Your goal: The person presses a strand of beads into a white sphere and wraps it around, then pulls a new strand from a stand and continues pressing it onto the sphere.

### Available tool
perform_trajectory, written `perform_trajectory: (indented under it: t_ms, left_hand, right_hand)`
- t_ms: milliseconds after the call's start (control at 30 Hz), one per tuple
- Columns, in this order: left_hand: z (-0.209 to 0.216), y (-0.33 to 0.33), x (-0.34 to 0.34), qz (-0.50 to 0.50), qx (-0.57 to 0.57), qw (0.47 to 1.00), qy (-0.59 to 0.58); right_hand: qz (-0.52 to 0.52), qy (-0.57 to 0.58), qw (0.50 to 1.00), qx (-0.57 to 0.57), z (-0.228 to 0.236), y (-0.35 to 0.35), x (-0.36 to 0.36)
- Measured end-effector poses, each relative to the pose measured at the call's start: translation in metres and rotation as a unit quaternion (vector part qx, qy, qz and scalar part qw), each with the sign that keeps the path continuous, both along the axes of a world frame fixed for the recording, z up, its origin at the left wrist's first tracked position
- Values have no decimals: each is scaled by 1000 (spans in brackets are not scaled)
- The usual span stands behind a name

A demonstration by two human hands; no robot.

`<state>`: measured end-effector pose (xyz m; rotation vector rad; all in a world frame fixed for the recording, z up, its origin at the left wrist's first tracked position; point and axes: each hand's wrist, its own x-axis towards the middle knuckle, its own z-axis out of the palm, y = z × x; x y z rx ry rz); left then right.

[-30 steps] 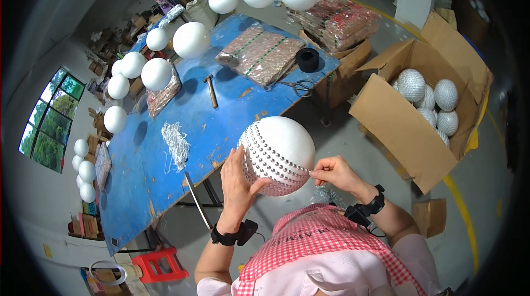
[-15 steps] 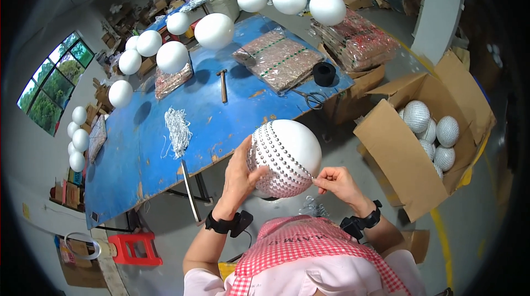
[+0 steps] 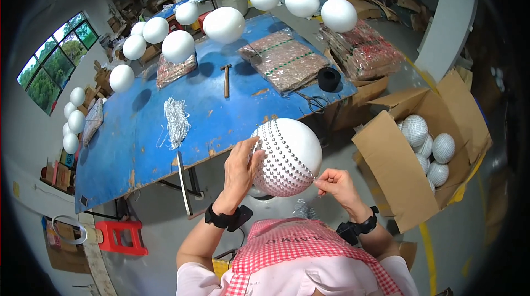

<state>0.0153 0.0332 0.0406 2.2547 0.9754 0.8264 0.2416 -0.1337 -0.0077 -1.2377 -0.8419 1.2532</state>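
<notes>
The white ball (image 3: 298, 142) is found just below and right of the middle of the frame, in front of the near edge of the blue table (image 3: 121, 155). It'd be taken for foam or hollow plastic, so probably light and fairly stiff, though dents shouldn't be ruled out. Going left to right: the left and lower part is covered in rows of shiny beads (image 3: 275, 158), so a bit of bite would be expected there, as long as the rows aren't pushed sideways. The upper right is left bare and smooth, so it'd be judged more slippery. Best held by the left side with a broad palm; the loose bead end is better pinched than tugged.

As for the hands, the left hand (image 3: 238, 168) is set against the ball's left side, forearm brought up from the lower edge. The grip is wide: the side is cupped, with the thumb laid over the front. How much weight is carried by it can't be told.

The right hand (image 3: 338, 186) is held at the ball's lower right, wrist bent inward. The grip is narrow: what looks like the bead end is pinched between thumb and forefinger, with the other fingers curled.
</notes>
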Motion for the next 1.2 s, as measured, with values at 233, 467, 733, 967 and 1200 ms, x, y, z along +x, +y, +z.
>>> perform_trajectory:
  t_ms: [233,467,733,967,1200]
  left_hand:
    - [11,-17,19,-14,240,969,65]
    - [16,-26,24,-156,211,961,82]
    - [15,-21,25,-165,195,965,62]
    - [9,-19,23,-146,207,966,49]
    - [11,-19,27,-145,172,974,19]
  right_hand:
    - [-17,-17,1000,13,11,-1,-8]
    - [26,-35,999,17,33,-4,-17]
    - [-31,-31,999,9,-1,6,-2]
    - [-57,-23,998,-12,-14,6,1]
    - [-45,-103,993,26,5,-1,-1]
